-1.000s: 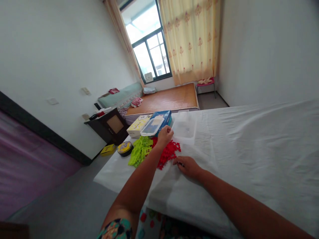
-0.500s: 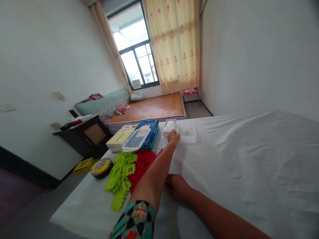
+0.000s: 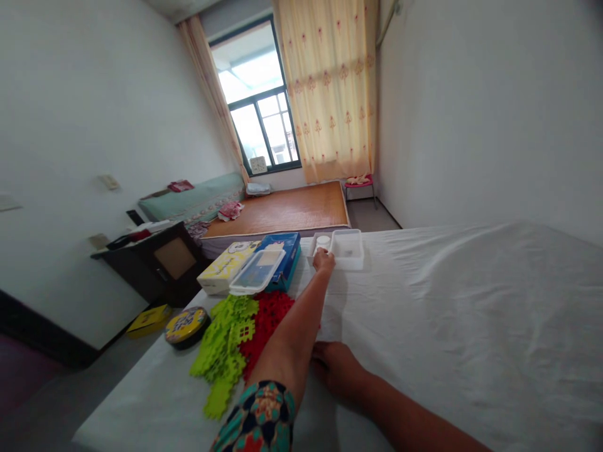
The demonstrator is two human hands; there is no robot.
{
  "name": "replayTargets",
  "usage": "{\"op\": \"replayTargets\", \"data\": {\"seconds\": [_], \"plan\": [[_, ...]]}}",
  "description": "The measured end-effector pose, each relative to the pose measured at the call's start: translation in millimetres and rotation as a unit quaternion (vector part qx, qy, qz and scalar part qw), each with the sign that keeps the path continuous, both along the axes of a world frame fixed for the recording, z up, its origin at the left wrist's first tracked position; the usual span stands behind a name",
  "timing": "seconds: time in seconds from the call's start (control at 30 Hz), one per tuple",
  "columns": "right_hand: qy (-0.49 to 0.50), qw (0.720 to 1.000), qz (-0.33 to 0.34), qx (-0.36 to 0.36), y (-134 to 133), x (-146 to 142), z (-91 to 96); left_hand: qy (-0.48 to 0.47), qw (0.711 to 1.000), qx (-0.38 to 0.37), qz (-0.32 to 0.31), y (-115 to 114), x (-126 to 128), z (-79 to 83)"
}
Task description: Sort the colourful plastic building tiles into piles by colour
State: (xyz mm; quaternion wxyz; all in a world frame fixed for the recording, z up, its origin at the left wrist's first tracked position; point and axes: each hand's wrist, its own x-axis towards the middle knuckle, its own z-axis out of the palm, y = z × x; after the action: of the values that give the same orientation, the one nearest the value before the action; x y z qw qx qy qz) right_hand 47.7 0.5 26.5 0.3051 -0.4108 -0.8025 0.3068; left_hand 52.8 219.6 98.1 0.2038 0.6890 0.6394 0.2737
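Note:
My left hand [image 3: 324, 258], on the arm with a patterned sleeve, reaches far forward over the bed-like white surface. Its fingers are closed on a small white round-topped object [image 3: 323, 241], whose exact kind I cannot make out. That object is at the left part of a clear plastic box [image 3: 362, 258]. Nearer to me, my right hand [image 3: 343, 371] is low at the surface with its fingers curled together; whatever is in them, if anything, is hidden. Left of my left forearm lie piled red interlocking plastic pieces [image 3: 272, 314] and lime-green ones [image 3: 226, 345].
A clear lid [image 3: 257, 271] leans across a blue box [image 3: 291, 254] and a yellow-white box [image 3: 221, 270]. A round yellow tin [image 3: 187, 326] stands near the left edge. White cloth [image 3: 447, 326] covers the surface. Beyond are a bed [image 3: 292, 204] and a dark cabinet [image 3: 174, 257].
My left hand has shifted slightly at the clear box, and a white round top now shows above its fingers. My right hand stays low in nearly the same place. The view has tilted up slightly.

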Motion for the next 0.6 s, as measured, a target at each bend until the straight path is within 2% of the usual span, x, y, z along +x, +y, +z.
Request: {"op": "replayTargets", "data": {"seconds": [0.13, 0.23, 0.3, 0.33, 0.4, 0.5, 0.6], "plan": [[-0.015, 1.0, -0.015, -0.001, -2, 2, -1.7, 0.001, 0.998, 0.034, -0.044, -18, -3, 9.2], [-0.024, 0.999, -0.029, 0.012, -2, 4, -6.1, 0.01, 0.993, 0.067, -0.099, -36, -27, 24.6], [-0.021, 0.999, -0.026, 0.02, -1, 4, -9.9, 0.035, 0.984, 0.104, -0.137, -50, -61, 39.5], [-0.017, 0.999, -0.023, 0.021, 0, 3, -11.7, 0.089, 0.971, 0.155, -0.16, -56, -82, 47.5], [-0.006, 1.0, -0.02, 0.022, 1, 2, -15.1, 0.203, 0.949, 0.195, -0.14, -68, -130, 62.3], [0.001, 1.0, -0.02, 0.024, 2, 1, -18.2, 0.345, 0.924, 0.152, -0.069, -81, -191, 74.6], [0.005, 0.999, -0.021, 0.029, 2, 1, -18.7, 0.421, 0.896, 0.125, -0.067, -91, -221, 73.6]]}}
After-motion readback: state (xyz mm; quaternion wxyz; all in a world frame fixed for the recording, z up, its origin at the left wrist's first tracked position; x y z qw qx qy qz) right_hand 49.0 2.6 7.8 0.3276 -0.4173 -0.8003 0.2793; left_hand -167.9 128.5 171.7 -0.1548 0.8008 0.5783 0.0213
